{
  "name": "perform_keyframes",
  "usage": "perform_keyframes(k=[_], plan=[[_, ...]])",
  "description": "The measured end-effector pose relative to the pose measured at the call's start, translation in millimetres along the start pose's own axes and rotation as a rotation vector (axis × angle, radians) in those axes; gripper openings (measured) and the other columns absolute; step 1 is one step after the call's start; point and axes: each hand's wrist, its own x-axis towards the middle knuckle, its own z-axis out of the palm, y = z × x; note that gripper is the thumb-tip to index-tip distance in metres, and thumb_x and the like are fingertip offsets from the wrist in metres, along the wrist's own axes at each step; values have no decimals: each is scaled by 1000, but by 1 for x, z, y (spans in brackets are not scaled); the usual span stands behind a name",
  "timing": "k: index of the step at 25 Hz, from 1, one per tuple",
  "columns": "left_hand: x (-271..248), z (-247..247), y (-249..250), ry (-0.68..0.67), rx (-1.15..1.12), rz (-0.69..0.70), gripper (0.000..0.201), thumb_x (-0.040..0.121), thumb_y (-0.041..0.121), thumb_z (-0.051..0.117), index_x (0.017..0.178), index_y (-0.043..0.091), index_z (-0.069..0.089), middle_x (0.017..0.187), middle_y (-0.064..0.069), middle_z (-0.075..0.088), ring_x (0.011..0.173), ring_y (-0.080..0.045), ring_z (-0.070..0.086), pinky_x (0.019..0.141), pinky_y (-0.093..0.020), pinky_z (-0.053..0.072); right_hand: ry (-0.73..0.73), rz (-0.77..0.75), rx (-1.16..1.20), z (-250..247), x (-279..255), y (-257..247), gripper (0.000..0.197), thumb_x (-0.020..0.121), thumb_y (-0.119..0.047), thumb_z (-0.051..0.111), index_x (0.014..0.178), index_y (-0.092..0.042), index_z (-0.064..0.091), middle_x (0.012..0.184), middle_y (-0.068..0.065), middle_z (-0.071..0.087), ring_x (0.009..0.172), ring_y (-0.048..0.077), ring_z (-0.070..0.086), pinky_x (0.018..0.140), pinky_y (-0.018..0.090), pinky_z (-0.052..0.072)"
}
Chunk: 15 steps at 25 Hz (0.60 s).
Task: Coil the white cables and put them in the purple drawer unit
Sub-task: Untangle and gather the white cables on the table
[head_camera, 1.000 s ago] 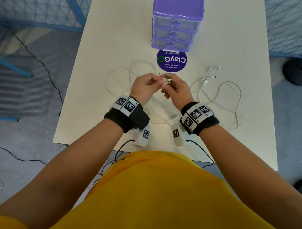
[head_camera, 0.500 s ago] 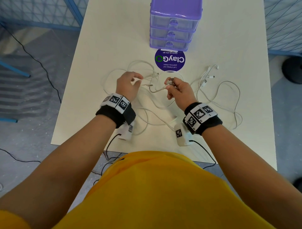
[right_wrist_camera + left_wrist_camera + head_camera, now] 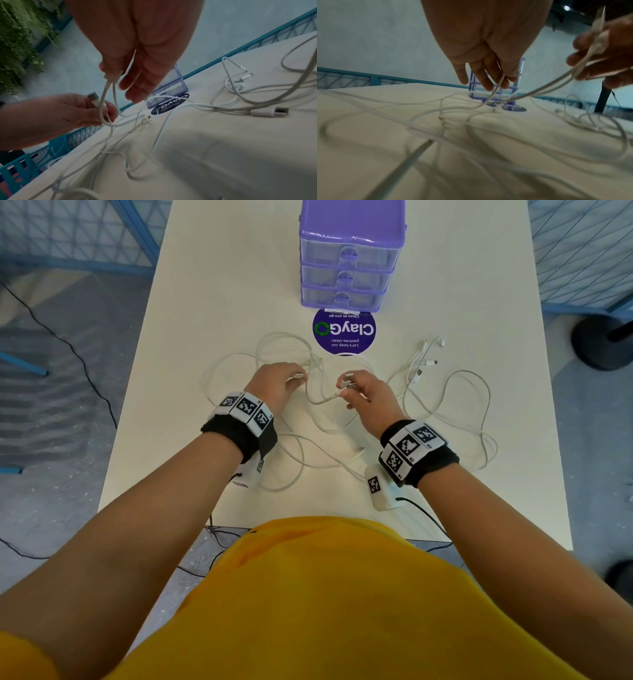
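Several white cables (image 3: 445, 405) lie tangled on the white table (image 3: 212, 285). The purple drawer unit (image 3: 349, 261) stands at the far middle with its three drawers closed. My left hand (image 3: 281, 385) pinches one white cable (image 3: 322, 400) near a USB plug (image 3: 93, 96). My right hand (image 3: 363, 392) pinches the same cable by another plug (image 3: 346, 380), with two strands hanging from its fingers (image 3: 111, 77). A short sagging loop of cable spans the two hands, just above the table. The cable runs between my left fingers (image 3: 488, 78) in the left wrist view.
A round purple ClayGo sticker (image 3: 344, 330) lies in front of the drawer unit. More plug ends (image 3: 424, 364) sit at the right, and a loose USB plug (image 3: 269, 112) lies near my right hand. Blue mesh fencing (image 3: 68, 234) borders the table.
A second ago both hands met at the middle; they have since drawn apart, the left hand going left, with a loop of cable stretched between them.
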Motion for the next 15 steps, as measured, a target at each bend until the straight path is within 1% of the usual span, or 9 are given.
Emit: perform_keyframes(k=[2,3,4,6,7,10,11,13,15], plan=[[-7,-4,8,157,-192,45,24,91,15,50,104,3,66,108,-13,69,100,-21,62,82,-3,36,-13,33,5,0,-2,-2,16,86,-6,51,100,-5,59,92,5,59,80,16,56,65,8,48],[-12,-6,16,191,-253,79,25,92,17,48,104,3,65,105,-9,69,96,-15,61,80,2,34,-19,35,6,1,-2,-5,17,86,-6,51,100,-4,59,89,6,60,76,14,57,64,7,48],[-18,-5,24,184,-301,110,28,93,19,45,105,3,64,101,-6,68,92,-10,60,79,3,34,-26,20,8,3,-3,-9,17,86,-5,51,101,-3,59,86,6,60,72,10,57,63,5,47],[-27,2,35,112,-397,144,32,94,20,37,105,0,58,91,0,62,79,3,56,76,-2,38,-18,-26,18,7,-3,-18,17,86,-6,51,100,-2,59,81,7,61,67,8,57,61,6,47],[-30,6,37,78,-462,142,33,94,21,34,105,-2,54,87,3,59,74,6,54,75,-7,40,1,-47,24,9,-3,-22,17,86,-7,52,100,-3,60,79,6,61,67,7,57,61,7,47],[-33,13,36,-1,-571,122,34,92,27,29,100,4,53,81,3,57,72,5,57,80,-19,46,72,-145,14,12,-2,-28,16,84,-5,55,97,1,62,81,0,56,66,-1,51,62,3,41],[-32,13,35,-25,-567,111,31,91,29,29,92,10,54,75,2,56,67,4,55,77,-20,45,87,-175,7,12,-2,-28,15,83,-5,57,95,2,63,83,-1,53,68,-1,49,64,3,40],[-32,11,37,-61,-544,75,24,88,31,33,74,22,50,65,4,48,58,3,49,66,-18,39,91,-185,1,8,-1,-24,14,81,-10,61,90,0,65,78,-7,50,66,-2,48,65,4,39],[-31,8,40,-95,-516,59,21,88,30,40,69,25,49,64,7,45,54,6,47,62,-17,37,84,-146,-19,3,-2,-21,14,81,-15,63,86,-2,66,72,-5,52,66,-1,48,62,6,37]])
